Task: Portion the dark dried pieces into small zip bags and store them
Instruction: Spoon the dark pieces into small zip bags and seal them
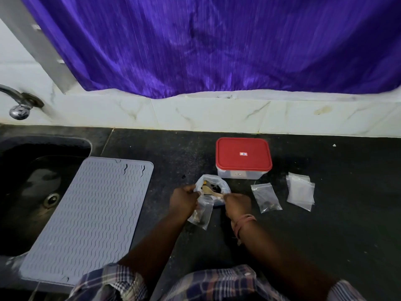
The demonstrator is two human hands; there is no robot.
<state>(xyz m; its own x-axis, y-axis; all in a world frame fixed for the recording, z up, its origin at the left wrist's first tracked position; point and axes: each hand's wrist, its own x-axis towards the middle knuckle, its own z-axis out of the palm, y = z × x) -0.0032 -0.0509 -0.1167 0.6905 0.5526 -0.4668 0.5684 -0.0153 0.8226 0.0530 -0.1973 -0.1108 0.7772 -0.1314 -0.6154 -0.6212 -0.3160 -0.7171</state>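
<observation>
1. Head view: on the dark counter [325, 224] stands an open plastic bag [211, 189] of dark dried pieces [214, 187], just in front of a clear box with a red lid [243, 156]. The lid is on; what the box holds cannot be seen.
2. The left hand [183, 202] curls its fingers round the near left rim of the open bag and also holds a small zip bag [200, 216] that hangs below it, with a few dark pieces at its bottom.
3. The right hand [236, 206] pinches the handle of a wooden spoon [211, 191], whose bowl lies inside the open bag among the dried pieces.
4. Right of the hands, a second small zip bag [265, 197] lies flat on the counter with a few dark pieces gathered in its lower end.
5. Further right lies a short stack of empty zip bags [300, 192], apart from the filled one.
6. On the left, a grey ribbed mat [86, 213] partly covers a dark sink [28, 170]; a tap [19, 105] sticks out of the tiled wall, and a purple curtain [217, 44] hangs above.
</observation>
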